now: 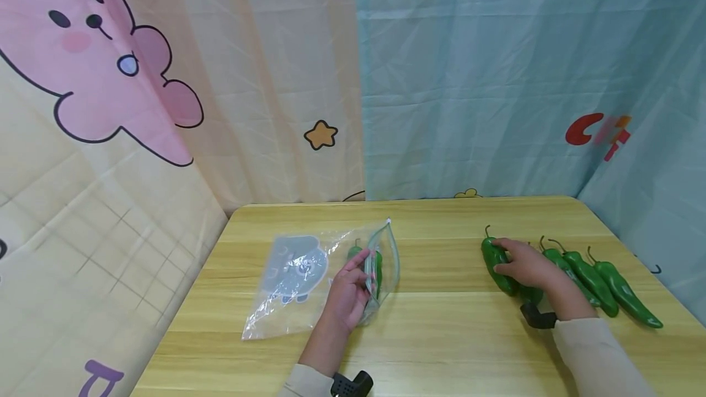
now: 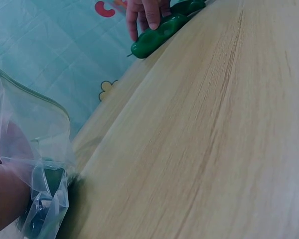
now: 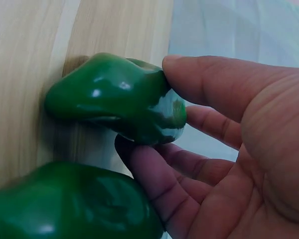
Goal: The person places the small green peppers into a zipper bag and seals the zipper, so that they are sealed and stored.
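Note:
A clear zip bag [image 1: 300, 317] lies on the table, its mouth spread toward the right. My left hand [image 1: 349, 296] grips the bag near that mouth; clear plastic partly covers its fingers in the left wrist view. Inside the bag, near the opening, are green peppers [image 1: 378, 271], partly hidden by the hand. At the right, my right hand [image 1: 526, 265] pinches the leftmost loose green pepper [image 1: 493, 256] between thumb and fingers. The right wrist view shows this pepper [image 3: 109, 94] at the table surface, with another pepper [image 3: 74, 204] close beside it.
Several more green peppers [image 1: 629, 293] lie in a slanted row right of my right hand, stems toward the back. The wooden table [image 1: 441, 336] has printed curtains [image 1: 469, 109] behind it and at its sides.

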A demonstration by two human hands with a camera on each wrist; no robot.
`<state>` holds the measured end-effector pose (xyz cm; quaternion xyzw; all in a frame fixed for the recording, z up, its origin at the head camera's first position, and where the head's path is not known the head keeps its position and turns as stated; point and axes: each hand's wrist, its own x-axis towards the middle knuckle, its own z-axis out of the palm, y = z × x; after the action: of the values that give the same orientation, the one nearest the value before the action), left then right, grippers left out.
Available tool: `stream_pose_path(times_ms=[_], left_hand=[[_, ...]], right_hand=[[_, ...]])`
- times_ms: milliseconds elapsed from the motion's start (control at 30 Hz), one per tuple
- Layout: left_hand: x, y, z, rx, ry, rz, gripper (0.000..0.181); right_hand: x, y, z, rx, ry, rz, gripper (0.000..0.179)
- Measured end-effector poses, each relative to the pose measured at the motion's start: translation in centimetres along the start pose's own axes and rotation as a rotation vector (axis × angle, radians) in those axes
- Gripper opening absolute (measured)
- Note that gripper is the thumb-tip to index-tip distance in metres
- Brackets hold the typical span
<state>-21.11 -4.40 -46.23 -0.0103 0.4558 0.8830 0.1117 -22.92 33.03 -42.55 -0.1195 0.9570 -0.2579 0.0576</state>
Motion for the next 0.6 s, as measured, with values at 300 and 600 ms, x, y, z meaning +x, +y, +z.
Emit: stream_pose_path(times_ms=[300, 600], left_hand=[[-0.01, -0.02, 0.1, 0.005, 0.016, -0.008, 0.061], [0.03, -0.06, 0.16, -0.002, 0.01, -0.008, 0.06]], right_hand=[[0.29, -0.14, 0.06, -0.012, 0.005, 0.006, 0.059], [0.44, -0.03, 0.07, 0.02, 0.013, 0.018, 0.058]])
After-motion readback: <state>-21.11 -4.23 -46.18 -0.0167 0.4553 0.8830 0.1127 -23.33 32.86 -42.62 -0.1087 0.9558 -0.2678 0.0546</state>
